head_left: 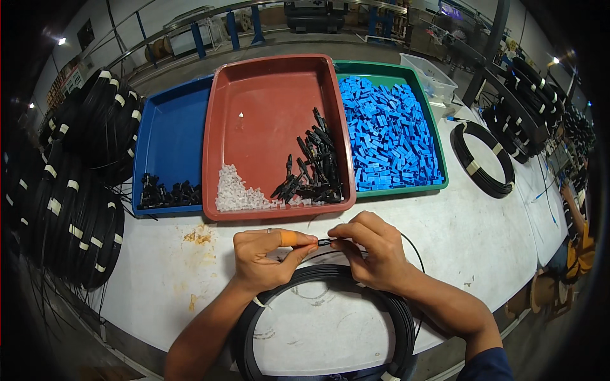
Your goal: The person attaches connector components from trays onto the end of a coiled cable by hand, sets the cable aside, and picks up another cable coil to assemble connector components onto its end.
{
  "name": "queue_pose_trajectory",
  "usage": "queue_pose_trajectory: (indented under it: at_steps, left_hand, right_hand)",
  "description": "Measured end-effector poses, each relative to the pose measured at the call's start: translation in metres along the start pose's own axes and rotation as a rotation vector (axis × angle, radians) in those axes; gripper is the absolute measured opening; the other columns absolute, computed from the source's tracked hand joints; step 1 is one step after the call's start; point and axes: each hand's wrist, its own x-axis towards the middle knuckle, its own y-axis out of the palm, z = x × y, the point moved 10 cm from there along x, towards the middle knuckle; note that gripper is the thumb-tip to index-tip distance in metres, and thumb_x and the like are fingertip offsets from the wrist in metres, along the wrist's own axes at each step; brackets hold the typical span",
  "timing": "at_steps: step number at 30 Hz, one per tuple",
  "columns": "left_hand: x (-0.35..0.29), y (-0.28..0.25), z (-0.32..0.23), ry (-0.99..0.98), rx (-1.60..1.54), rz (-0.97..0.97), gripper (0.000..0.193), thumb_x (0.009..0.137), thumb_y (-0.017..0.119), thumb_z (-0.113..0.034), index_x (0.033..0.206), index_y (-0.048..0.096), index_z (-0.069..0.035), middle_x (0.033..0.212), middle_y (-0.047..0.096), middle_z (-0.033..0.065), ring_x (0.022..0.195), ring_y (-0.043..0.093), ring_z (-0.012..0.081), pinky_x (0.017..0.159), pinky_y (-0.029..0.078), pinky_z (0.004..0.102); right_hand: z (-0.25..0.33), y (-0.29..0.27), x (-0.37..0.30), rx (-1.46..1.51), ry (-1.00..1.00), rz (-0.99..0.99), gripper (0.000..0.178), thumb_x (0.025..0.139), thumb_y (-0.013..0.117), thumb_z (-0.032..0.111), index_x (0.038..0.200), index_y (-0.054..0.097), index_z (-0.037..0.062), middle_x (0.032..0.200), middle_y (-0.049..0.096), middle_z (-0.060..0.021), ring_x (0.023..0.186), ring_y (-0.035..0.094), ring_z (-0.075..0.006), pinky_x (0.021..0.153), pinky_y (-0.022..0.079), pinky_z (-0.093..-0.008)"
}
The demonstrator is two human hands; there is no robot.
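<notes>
Over the near part of the white table, my left hand [267,257] and my right hand [376,251] meet, fingers closed in a pinch. Between their fingertips is a small black connector [325,242], mostly covered by the fingers. Orange tape wraps one left finger, which also wears a ring. A thin black cable [416,249] arcs out past my right hand. Below both hands lies a coil of black cable [402,330], bound with pale tape, reaching the table's near edge.
A red tray [270,95] ahead holds black connector parts [311,165] and small whitish pieces [238,190]. It overlaps a blue tray [171,127] with black parts and a green tray [443,171] of blue clips [391,136]. Stacked cable coils [70,216] stand left; another coil [480,159] lies right.
</notes>
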Motion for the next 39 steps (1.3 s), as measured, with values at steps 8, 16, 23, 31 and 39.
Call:
queue_pose_trajectory:
  at_steps: [8, 16, 23, 31, 39]
  left_hand:
    - [0.001, 0.005, -0.009, 0.085, 0.024, 0.049, 0.014, 0.073, 0.086, 0.002, 0.084, 0.079, 0.001, 0.083, 0.078, 0.0137, 0.073, 0.077, 0.0204, 0.069, 0.061, 0.0272]
    - [0.001, 0.002, -0.010, 0.148, 0.015, 0.014, 0.014, 0.072, 0.087, -0.001, 0.083, 0.079, -0.002, 0.079, 0.078, 0.0102, 0.068, 0.076, 0.0181, 0.061, 0.059, 0.0240]
    - [0.025, -0.021, 0.003, -0.033, 0.215, 0.075, 0.011, 0.080, 0.079, -0.006, 0.090, 0.077, 0.000, 0.083, 0.077, 0.0126, 0.070, 0.075, 0.0207, 0.064, 0.058, 0.0293]
    - [0.065, -0.019, 0.081, -0.255, 0.632, 0.335, 0.023, 0.080, 0.078, -0.010, 0.099, 0.075, 0.003, 0.092, 0.073, 0.0224, 0.086, 0.071, 0.0371, 0.081, 0.056, 0.0428]
    - [0.094, 0.009, 0.107, -0.331, 0.376, 0.300, 0.025, 0.078, 0.077, -0.003, 0.102, 0.073, 0.005, 0.075, 0.069, 0.0143, 0.066, 0.067, 0.0202, 0.065, 0.054, 0.0331]
  right_hand:
    - [0.010, 0.005, -0.001, -0.014, -0.161, 0.062, 0.026, 0.075, 0.077, 0.002, 0.101, 0.073, 0.0050, 0.095, 0.072, -0.0097, 0.077, 0.068, -0.0271, 0.066, 0.050, -0.0372]
    - [0.007, 0.003, 0.000, 0.094, -0.109, 0.057, 0.030, 0.070, 0.073, -0.004, 0.099, 0.073, 0.0031, 0.094, 0.071, -0.0130, 0.080, 0.070, -0.0303, 0.069, 0.057, -0.0382]
    - [0.005, 0.008, 0.000, 0.056, -0.119, 0.107, 0.024, 0.073, 0.073, -0.002, 0.097, 0.073, 0.0031, 0.092, 0.070, -0.0123, 0.080, 0.071, -0.0299, 0.068, 0.057, -0.0377]
    - [0.000, 0.009, -0.001, 0.090, -0.046, 0.162, 0.022, 0.076, 0.073, -0.001, 0.097, 0.072, 0.0032, 0.093, 0.071, -0.0122, 0.079, 0.071, -0.0296, 0.069, 0.058, -0.0372]
    - [-0.005, 0.013, 0.000, 0.123, 0.023, 0.203, 0.019, 0.078, 0.075, 0.001, 0.097, 0.072, 0.0028, 0.092, 0.071, -0.0118, 0.079, 0.071, -0.0288, 0.069, 0.058, -0.0362]
